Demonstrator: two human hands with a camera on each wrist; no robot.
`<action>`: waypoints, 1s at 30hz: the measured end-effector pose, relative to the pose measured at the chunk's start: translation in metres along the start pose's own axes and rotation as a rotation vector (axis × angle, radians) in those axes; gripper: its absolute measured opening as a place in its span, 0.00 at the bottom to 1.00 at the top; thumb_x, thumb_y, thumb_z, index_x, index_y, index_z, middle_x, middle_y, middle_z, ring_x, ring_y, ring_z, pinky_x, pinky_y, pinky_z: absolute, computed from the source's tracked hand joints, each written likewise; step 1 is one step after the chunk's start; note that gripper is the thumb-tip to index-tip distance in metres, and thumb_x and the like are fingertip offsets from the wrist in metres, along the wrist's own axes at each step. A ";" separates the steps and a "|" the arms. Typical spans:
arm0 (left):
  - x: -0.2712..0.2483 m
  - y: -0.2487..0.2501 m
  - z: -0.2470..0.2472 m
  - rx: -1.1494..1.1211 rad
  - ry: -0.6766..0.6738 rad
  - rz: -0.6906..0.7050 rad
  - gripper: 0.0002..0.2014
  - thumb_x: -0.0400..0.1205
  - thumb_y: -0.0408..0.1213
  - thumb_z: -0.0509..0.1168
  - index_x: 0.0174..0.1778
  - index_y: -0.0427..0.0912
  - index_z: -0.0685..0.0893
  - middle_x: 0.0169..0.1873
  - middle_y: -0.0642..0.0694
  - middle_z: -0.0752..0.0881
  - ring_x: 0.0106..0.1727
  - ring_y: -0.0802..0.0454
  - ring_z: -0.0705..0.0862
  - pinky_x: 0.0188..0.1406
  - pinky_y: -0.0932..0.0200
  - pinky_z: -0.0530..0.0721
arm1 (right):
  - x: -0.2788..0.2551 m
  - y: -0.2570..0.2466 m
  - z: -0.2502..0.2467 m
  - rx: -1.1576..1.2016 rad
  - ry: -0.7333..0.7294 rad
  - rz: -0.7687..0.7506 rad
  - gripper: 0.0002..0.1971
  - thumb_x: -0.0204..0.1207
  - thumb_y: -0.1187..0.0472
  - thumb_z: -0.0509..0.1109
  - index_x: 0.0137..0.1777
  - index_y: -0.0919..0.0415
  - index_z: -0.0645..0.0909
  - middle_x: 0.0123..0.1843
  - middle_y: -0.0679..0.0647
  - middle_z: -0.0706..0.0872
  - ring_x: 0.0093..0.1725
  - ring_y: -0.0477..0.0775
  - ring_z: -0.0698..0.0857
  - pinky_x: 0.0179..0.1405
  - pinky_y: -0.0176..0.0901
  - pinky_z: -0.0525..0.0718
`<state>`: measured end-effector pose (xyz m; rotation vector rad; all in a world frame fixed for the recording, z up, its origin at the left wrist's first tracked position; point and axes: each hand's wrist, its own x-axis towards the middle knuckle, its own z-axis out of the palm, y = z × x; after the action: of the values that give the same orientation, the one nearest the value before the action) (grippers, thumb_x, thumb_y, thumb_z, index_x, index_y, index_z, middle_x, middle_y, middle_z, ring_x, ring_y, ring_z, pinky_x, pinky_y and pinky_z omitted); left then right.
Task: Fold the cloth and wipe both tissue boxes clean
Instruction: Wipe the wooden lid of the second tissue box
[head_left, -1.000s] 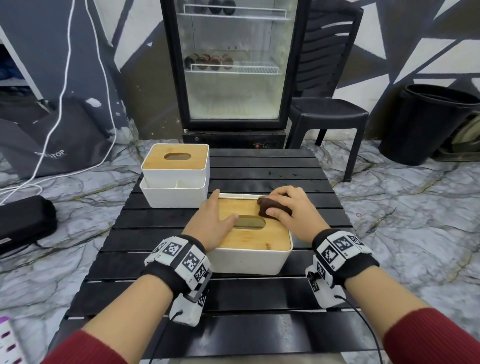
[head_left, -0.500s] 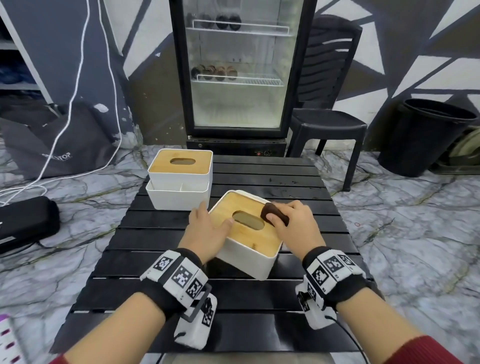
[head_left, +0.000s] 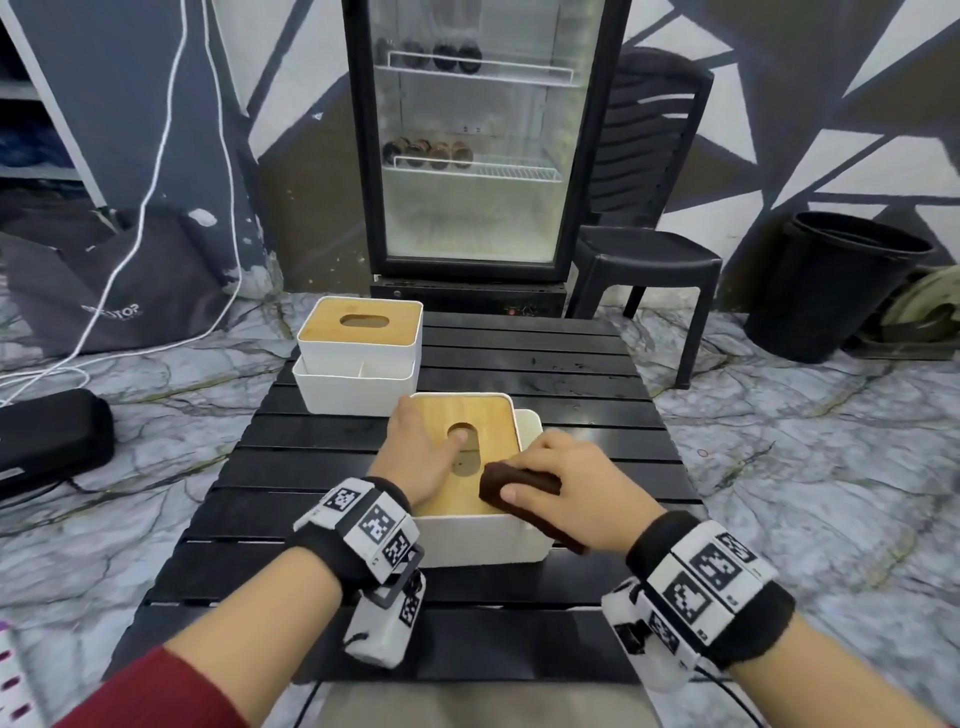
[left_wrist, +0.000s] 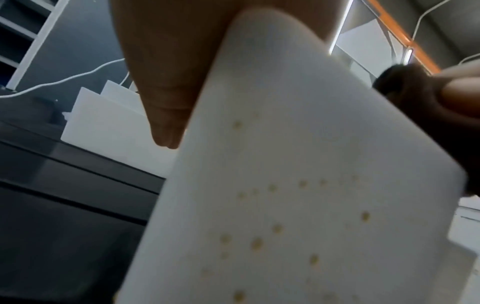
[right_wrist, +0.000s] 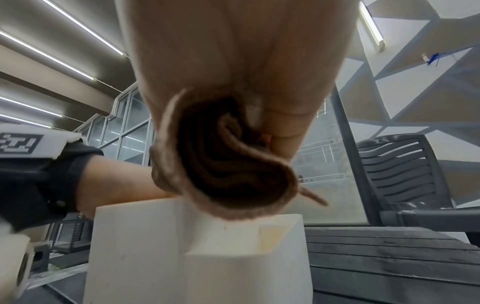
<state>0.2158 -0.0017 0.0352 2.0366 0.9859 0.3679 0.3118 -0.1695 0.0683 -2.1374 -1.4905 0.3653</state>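
The near tissue box (head_left: 483, 540), white with a bamboo lid, sits mid-table with its slot running away from me. My left hand (head_left: 421, 457) lies on the lid's left side, its thumb at the slot. In the left wrist view a finger (left_wrist: 166, 123) reaches down the box's (left_wrist: 285, 185) left wall, which carries yellowish specks. My right hand (head_left: 566, 483) grips the folded dark brown cloth (head_left: 519, 483) and presses it on the box's near right corner. The cloth (right_wrist: 228, 174) is bunched under the fingers. The second tissue box (head_left: 358, 353) stands at the far left, untouched.
The black slatted table (head_left: 571, 395) has bare slats to the right of both boxes. Behind it stand a glass-door fridge (head_left: 478, 156), a black plastic chair (head_left: 649, 260) and a black bin (head_left: 841, 280). A black case (head_left: 47, 441) lies on the floor at left.
The near box has been turned about a quarter turn, so its slot now points away from me. The cloth has moved from the lid's far side to the near right corner.
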 end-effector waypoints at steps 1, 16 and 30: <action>0.001 0.000 0.001 0.037 -0.013 0.013 0.33 0.81 0.49 0.64 0.76 0.40 0.57 0.74 0.41 0.67 0.70 0.42 0.73 0.65 0.49 0.73 | 0.000 0.000 0.000 0.037 0.021 -0.003 0.14 0.76 0.50 0.67 0.61 0.45 0.81 0.51 0.47 0.75 0.52 0.46 0.76 0.57 0.35 0.73; 0.022 -0.004 0.000 0.311 -0.145 0.169 0.39 0.83 0.49 0.61 0.82 0.43 0.44 0.78 0.40 0.66 0.72 0.43 0.74 0.67 0.50 0.73 | 0.013 0.020 0.032 -0.077 0.194 -0.237 0.15 0.76 0.53 0.65 0.61 0.55 0.82 0.55 0.54 0.80 0.56 0.58 0.74 0.59 0.55 0.75; 0.025 -0.007 0.002 0.284 -0.150 0.172 0.38 0.83 0.48 0.61 0.82 0.47 0.45 0.77 0.42 0.67 0.69 0.45 0.76 0.64 0.51 0.77 | 0.073 0.051 0.017 -0.066 0.274 -0.048 0.14 0.79 0.53 0.63 0.63 0.51 0.80 0.58 0.49 0.76 0.56 0.46 0.65 0.64 0.52 0.69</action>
<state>0.2298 0.0187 0.0267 2.3769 0.8095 0.1672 0.3707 -0.1118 0.0310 -2.0988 -1.4081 0.0043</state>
